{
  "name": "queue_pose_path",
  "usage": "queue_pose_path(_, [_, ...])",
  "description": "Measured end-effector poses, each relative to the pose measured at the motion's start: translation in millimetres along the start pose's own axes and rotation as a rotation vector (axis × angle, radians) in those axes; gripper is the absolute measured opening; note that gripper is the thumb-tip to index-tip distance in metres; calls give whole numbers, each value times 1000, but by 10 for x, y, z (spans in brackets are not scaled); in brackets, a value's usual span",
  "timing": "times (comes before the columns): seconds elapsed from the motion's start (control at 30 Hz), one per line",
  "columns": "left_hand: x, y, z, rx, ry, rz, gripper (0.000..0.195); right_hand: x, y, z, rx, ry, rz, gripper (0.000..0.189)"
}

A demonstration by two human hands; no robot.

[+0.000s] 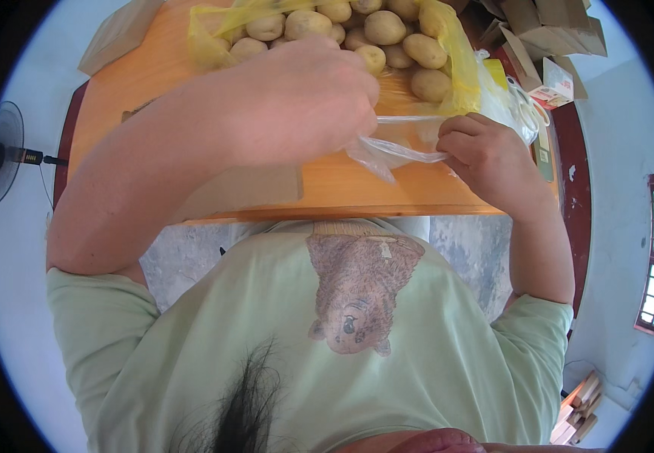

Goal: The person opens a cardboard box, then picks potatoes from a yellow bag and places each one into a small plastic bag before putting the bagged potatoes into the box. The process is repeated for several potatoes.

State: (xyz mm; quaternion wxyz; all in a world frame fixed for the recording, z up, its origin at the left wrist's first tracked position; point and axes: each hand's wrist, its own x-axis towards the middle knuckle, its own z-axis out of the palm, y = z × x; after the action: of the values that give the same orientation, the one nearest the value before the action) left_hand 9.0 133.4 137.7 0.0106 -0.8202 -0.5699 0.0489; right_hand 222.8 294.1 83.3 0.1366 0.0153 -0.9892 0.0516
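Observation:
A thin clear plastic bag (400,152) is stretched between my two hands, just above the near part of the wooden table. My left hand (315,99) is closed in a fist around one side of it, its fingertips partly hidden behind the knuckles. Pinched in my right hand (488,158) is the bag's other side, with two taut strands running across the gap. Behind my left hand, many potatoes (384,28) lie in an opened yellow plastic bag (466,62). My left hand covers part of the pile from view.
A flat cardboard piece (259,187) lies under my left forearm on the wooden table (355,195). White-handled scissors (525,107) and white plastic (494,90) are beyond my right hand. Cardboard boxes (548,25) are heaped at the upper right; another box (123,34) stands upper left.

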Motion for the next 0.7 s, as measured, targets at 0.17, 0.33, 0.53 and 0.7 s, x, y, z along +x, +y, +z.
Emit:
queue_pose_path(0.17, [-47,-11,44,-60,24,5,15,5,-64,-122,-45,-94,-9,8])
queue_pose_path(0.33, [-36,-8,141,-177,24,-11,17,32,-166,-145,-83,-151,-26,9])
queue_pose_path(0.53, [-66,-25,218,-344,64,-87,15,-16,-61,-153,-18,-146,8,11])
queue_pose_path(0.7, [-112,-68,305,-432,90,-80,16,-10,-60,-234,120,-123,7,12])
